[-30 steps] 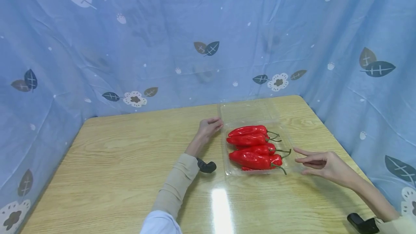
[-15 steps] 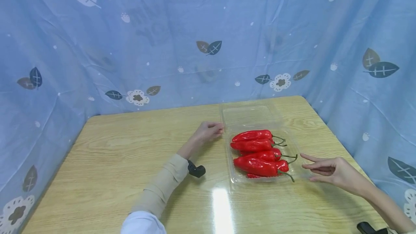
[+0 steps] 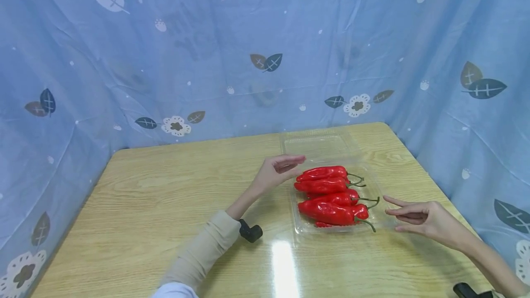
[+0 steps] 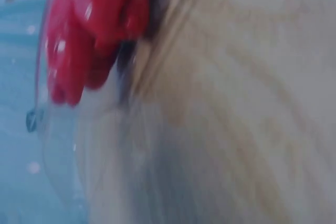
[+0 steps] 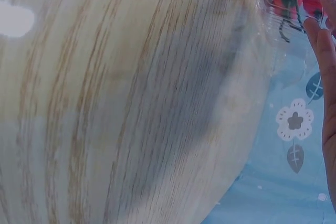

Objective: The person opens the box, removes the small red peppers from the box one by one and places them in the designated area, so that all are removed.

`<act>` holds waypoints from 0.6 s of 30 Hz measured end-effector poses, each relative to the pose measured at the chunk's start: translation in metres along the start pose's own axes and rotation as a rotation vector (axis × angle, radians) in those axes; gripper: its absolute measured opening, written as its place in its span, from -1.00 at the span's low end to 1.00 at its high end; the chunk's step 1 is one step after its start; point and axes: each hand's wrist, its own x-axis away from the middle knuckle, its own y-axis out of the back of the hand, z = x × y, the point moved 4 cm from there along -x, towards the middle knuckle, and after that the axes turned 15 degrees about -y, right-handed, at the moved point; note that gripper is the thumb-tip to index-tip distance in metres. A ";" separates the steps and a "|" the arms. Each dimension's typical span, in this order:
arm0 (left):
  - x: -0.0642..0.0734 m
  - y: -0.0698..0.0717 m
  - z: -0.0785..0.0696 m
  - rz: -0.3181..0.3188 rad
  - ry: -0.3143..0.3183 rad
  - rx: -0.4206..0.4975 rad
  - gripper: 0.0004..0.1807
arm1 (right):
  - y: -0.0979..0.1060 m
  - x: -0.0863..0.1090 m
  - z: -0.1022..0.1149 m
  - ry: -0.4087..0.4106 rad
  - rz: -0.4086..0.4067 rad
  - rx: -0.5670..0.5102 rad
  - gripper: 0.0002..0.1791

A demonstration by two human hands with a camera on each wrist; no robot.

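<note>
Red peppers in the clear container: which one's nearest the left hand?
The rearmost pepper, the one next to the open clear lid: in the head view its tip lies closest to the left hand. The other peppers lie nearer the person.

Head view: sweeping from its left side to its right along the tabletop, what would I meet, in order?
The left arm's beige sleeve, the left hand, the red peppers, the right hand.

On the far blue leaf-print curtain (image 3: 232,22), left of centre, faint lettering (image 3: 191,31) shows, too blurred to read.
</note>
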 end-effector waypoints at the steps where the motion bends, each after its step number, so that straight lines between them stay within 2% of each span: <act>1: 0.001 -0.004 0.004 0.011 -0.009 0.016 -0.58 | 0.000 0.000 0.000 0.002 0.003 -0.009 -0.60; 6: 0.002 -0.023 0.010 0.050 0.009 0.018 -0.57 | -0.001 -0.001 0.000 0.001 0.031 -0.063 -0.60; 14: -0.001 -0.050 0.016 0.169 0.015 -0.120 -0.54 | -0.001 0.000 0.000 0.001 0.019 -0.027 -0.60; 18: -0.002 -0.058 0.019 0.209 0.049 -0.201 -0.53 | 0.002 -0.001 0.002 0.000 0.028 -0.015 -0.58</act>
